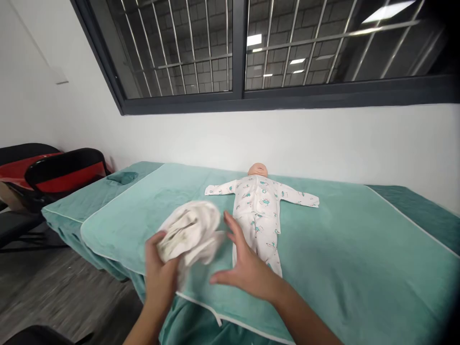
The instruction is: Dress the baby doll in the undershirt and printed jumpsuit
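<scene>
My left hand (160, 268) grips a crumpled white cloth (196, 225), bunched up and slightly blurred, above the front of the green bed cover. To its right, my right hand (244, 263) is spread with thumb and fingers apart, holding nothing, close to the cloth. Beyond the hands a baby doll (258, 169) lies on its back, head toward the wall. It wears a white patterned top (257, 194) with sleeves stretched out sideways and matching trousers (266, 239). My right hand partly covers the trousers in this view.
The green bed cover (345, 239) with white piping spreads over a long bed against a white wall (305, 139). At its left end is a face hole (122, 178). Black and red chairs (68, 172) stand to the left. A dark-framed barred window (239, 91) is above.
</scene>
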Demonstrator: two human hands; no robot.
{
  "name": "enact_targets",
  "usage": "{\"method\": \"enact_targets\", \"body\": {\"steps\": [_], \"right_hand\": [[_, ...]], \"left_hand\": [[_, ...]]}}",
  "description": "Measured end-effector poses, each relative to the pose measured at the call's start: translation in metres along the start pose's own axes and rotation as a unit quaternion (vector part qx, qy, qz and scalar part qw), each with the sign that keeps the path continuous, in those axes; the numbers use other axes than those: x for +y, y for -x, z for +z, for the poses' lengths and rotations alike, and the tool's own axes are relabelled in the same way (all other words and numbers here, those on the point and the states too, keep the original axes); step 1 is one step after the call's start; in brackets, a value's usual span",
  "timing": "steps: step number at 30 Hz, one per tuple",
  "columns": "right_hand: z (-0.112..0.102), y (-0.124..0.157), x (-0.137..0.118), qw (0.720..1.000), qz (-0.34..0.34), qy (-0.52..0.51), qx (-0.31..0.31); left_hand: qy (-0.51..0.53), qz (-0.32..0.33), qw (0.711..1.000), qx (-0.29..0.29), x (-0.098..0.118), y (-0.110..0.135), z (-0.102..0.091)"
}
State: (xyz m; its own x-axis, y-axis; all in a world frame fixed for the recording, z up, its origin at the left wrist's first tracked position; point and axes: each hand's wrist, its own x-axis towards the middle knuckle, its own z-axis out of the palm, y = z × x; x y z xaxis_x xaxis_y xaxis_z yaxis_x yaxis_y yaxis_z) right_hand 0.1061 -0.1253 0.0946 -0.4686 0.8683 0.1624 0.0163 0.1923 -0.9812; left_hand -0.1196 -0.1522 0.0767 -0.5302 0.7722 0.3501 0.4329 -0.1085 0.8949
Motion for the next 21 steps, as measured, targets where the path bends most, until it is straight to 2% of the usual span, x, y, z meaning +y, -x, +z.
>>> {"method": "enact_targets", "body": {"steps": [2, 4, 6, 8, 14, 18, 21], "right_hand": [[-0.001, -0.019, 0.0, 0.998, -0.04, -0.007, 0.053], [-0.008, -0.029, -0.001, 0.99, -0.071, -0.025, 0.123], [-0.019, -0.032, -0.003, 0.981, -0.096, -0.036, 0.168], [-0.031, -0.029, -0.005, 0.976, -0.102, -0.038, 0.187], [-0.049, -0.024, 0.007, 0.948, -0.108, -0.022, 0.298], [-0.061, -0.026, 0.009, 0.944, -0.121, 0.001, 0.308], [-0.093, -0.019, -0.006, 0.934, -0.112, 0.053, 0.334]], "left_hand": [[0.123, -0.009, 0.987, -0.104, 0.02, -0.002, 0.045], [0.202, -0.019, 0.966, -0.16, 0.04, -0.001, 0.081], [0.262, -0.034, 0.943, -0.203, 0.055, 0.0, 0.105], [0.302, -0.046, 0.923, -0.233, 0.062, 0.001, 0.118], [0.361, -0.069, 0.871, -0.326, 0.055, 0.002, 0.128], [0.333, -0.064, 0.871, -0.357, 0.05, -0.006, 0.123], [0.298, -0.048, 0.878, -0.373, 0.044, -0.016, 0.114]]}}
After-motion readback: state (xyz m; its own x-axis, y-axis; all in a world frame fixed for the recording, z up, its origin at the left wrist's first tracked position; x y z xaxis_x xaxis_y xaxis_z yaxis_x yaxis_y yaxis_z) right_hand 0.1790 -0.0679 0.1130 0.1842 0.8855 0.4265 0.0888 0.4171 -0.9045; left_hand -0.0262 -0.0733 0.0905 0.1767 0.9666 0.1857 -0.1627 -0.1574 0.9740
